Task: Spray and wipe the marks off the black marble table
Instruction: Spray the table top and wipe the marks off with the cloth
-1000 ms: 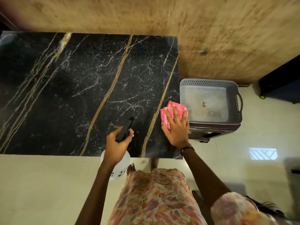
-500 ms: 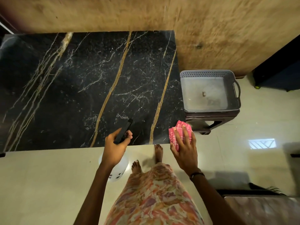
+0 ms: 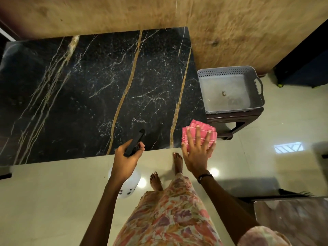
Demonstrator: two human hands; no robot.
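From the head camera, the black marble desk (image 3: 92,93), streaked with gold and white veins, fills the upper left and stands against a brown wall. The left hand (image 3: 126,158) curls around the black trigger head of a spray bottle (image 3: 125,183), whose white body hangs below the wrist over the pale floor, just off the desk's near edge. The right hand (image 3: 197,151) lies flat with fingers spread on a folded pink cloth (image 3: 198,133) at the desk's near right corner; the cloth seems to overhang the edge, though that is hard to judge. Beside the desk, a grey basket (image 3: 257,102) sits on a dark stool (image 3: 229,119).
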